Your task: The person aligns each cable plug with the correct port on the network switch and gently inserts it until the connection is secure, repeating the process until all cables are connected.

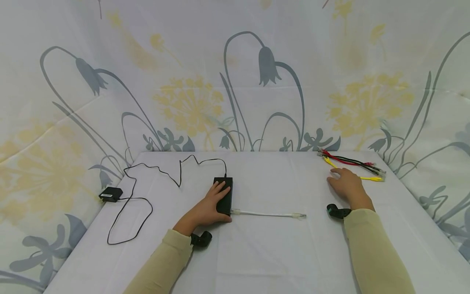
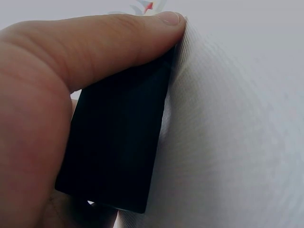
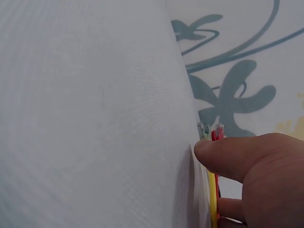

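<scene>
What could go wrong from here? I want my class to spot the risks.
The yellow Ethernet cable at the right hand lies close to red and black cables, so lifting it might drag those along. If the black box slides under the left hand, the thin black cord at its far end could pull loose. A tug on that cord might also shift the black adapter, which sits near the table's left edge.

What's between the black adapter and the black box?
Head view: a thin black cord loops and zigzags across the white cloth between the black adapter and the black box.
</scene>
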`<state>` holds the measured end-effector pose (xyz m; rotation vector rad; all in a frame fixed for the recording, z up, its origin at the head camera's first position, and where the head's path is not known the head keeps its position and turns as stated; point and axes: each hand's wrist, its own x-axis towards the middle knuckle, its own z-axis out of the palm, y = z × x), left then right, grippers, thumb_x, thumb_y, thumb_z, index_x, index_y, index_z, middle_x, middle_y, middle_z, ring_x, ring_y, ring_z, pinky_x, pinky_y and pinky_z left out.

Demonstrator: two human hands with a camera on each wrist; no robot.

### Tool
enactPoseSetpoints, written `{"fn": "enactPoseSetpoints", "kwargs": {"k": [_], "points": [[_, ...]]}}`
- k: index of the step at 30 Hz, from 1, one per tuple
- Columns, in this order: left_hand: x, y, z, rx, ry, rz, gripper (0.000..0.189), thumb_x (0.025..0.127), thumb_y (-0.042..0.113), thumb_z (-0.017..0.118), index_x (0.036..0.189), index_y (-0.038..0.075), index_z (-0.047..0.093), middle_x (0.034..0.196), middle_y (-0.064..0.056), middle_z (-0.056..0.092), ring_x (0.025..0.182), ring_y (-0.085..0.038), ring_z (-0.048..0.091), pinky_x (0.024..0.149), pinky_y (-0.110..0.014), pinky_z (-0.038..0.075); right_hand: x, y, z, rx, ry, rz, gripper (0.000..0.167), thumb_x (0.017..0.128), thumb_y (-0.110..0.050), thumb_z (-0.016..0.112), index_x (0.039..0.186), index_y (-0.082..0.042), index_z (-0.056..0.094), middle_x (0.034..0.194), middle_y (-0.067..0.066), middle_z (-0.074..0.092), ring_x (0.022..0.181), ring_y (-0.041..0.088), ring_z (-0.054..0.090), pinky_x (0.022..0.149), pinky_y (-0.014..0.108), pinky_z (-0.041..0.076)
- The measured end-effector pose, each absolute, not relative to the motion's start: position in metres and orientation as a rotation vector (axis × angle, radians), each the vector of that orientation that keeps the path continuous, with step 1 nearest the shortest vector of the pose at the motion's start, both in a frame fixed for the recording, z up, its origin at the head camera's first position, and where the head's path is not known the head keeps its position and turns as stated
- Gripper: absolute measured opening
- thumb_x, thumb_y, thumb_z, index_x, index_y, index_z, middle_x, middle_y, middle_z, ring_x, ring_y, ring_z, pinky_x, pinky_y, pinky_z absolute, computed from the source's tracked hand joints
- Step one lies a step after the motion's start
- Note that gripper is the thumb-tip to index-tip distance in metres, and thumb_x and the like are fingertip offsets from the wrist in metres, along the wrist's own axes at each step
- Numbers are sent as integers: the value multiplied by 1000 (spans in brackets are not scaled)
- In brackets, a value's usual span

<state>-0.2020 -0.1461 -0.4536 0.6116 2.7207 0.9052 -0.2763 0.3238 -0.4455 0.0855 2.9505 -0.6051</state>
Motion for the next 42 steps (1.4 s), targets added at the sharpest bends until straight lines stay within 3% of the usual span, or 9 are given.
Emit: {"fn": "enactPoseSetpoints", "kwargs": {"k": [7,18,24,30,36,42], "points": [[-203,-146,-454,606,2726,894,99,75,39,82,155,22,26,165,4,6,152,-21,-6,116,-56,23,-276,323,-443,155,3032,-544,60,96,-36,45,144,-2,38,140,37,37,127,61,31,100,80,10],[-203,-146,-453,601,2731,891,98,76,39,82,155,22,26,165,4,7,152,-21,-6,116,-57,23,-272,319,-437,181,3106,-464,63,94,-53,46,130,-2,54,128,32,54,116,64,41,98,82,5],[-201,-146,-452,607,2725,903,97,76,38,81,155,22,26,165,4,7,152,-22,-6,116,-57,23,-272,313,-436,98,3095,-450,50,96,-47,46,125,-10,62,126,29,58,115,59,47,97,81,10],[-199,-146,-452,610,2725,909,97,76,39,81,155,22,27,165,3,7,152,-23,-5,116,-57,23,-270,311,-436,43,3108,-481,38,97,-36,51,117,-8,68,121,25,63,112,56,51,97,79,14],[-199,-145,-452,603,2726,920,97,76,39,81,155,22,27,165,3,8,152,-24,-4,115,-58,23,-270,308,-435,-77,3081,-526,31,94,-33,59,105,-6,70,99,17,67,93,40,60,87,66,33],[-199,-145,-452,601,2727,916,96,76,39,81,155,22,27,165,4,8,152,-23,-4,115,-57,24,-271,303,-434,-118,3007,-625,31,94,-32,60,103,-4,68,97,15,65,87,30,57,77,51,41]]}}
